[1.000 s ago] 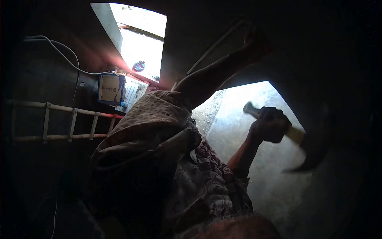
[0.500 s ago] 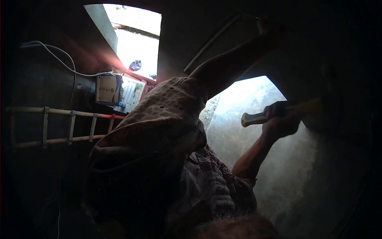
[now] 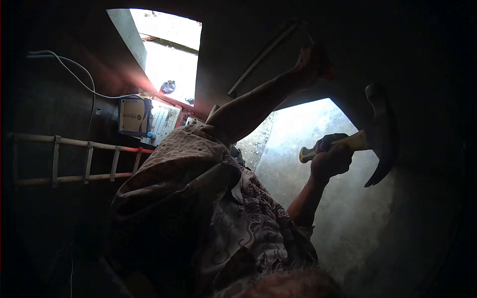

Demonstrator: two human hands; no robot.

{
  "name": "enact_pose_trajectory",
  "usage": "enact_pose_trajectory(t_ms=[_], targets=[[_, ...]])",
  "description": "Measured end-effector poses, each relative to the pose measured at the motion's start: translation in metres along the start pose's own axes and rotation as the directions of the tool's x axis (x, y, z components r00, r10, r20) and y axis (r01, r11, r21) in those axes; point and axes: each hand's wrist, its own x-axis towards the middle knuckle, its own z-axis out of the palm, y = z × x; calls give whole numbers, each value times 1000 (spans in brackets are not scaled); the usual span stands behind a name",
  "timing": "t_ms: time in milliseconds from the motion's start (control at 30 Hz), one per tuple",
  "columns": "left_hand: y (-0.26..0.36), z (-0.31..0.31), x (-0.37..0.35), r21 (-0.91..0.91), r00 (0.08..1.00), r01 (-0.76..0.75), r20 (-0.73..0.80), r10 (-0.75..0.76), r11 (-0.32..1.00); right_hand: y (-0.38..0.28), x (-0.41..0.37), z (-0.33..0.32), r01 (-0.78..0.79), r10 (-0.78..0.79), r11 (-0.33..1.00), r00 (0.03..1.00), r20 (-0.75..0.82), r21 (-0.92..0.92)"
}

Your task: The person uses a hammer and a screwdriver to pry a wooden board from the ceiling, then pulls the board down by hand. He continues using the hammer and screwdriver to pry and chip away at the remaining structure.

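Note:
My right hand (image 3: 332,160) is wrapped round the yellow and dark handle of a claw hammer (image 3: 358,141). The hammer's dark head is at the right, with its curved claw pointing down. My left hand (image 3: 313,63) is raised at the upper middle, near the dark surface, with its fingers closed. Whatever it may hold is lost in shadow, though a thin line shows just above the fingers. A long, thin pale strip (image 3: 261,59) slants to the left of this hand.
At the left, a ladder (image 3: 89,159) spans sideways in view. A cardboard box (image 3: 134,116) is beside a pale slatted panel (image 3: 165,121), below a bright opening (image 3: 171,64). A white cable (image 3: 84,69) loops down the dark wall. Lit grey concrete (image 3: 298,144) lies behind my right arm.
My left hand has come down and to the left. My right hand has shifted slightly left with the hammer, whose head now shows clearly out of the dark.

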Motion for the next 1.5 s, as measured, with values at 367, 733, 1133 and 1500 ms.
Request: enact_pose_trajectory(t_ms=[367, 733, 1133, 1500], targets=[[12, 7, 28, -113, 998, -23, -65, 16, 993, 17, 4, -4, 240, -272, 901, 962, -39, -362], [26, 27, 38, -673, 984, -30, -148, -95, 739, -25, 11, -5, 478, -273, 486, 879, -392, 732], [30, 38, 38, -718, 967, -57, -211, -140, 693, -25, 43, -9, 245, -589, 708, 723, -361, -663], [16, 11, 42, -537, 999, -38, -36, 22, 843, 4, 28, 5, 344, -371, 873, 929, -14, -347]])
